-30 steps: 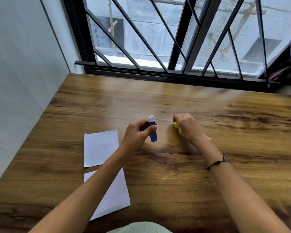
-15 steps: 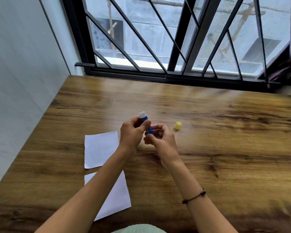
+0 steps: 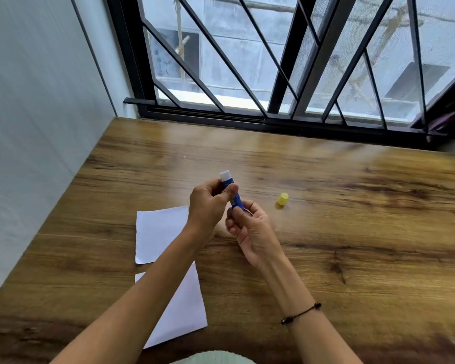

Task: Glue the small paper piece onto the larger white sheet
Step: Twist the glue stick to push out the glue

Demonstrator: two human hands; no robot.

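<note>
A blue glue stick (image 3: 231,191) with its white tip uncovered points up and away, above the wooden table (image 3: 326,232). My left hand (image 3: 208,208) grips its upper body. My right hand (image 3: 250,229) pinches its lower end from below. Its yellow cap (image 3: 283,199) lies on the table to the right, apart from both hands. A small white paper piece (image 3: 158,232) lies flat to the left of my hands. A larger white sheet (image 3: 184,311) lies nearer me, partly hidden under my left forearm.
A white wall runs along the table's left edge. A black barred window frame (image 3: 273,119) closes off the far edge. Bare wood stretches to the right of the cap and behind the hands.
My right hand left the yellow cap on the table and came back to the bottom of the glue stick. The stick now sits tilted between both hands.
</note>
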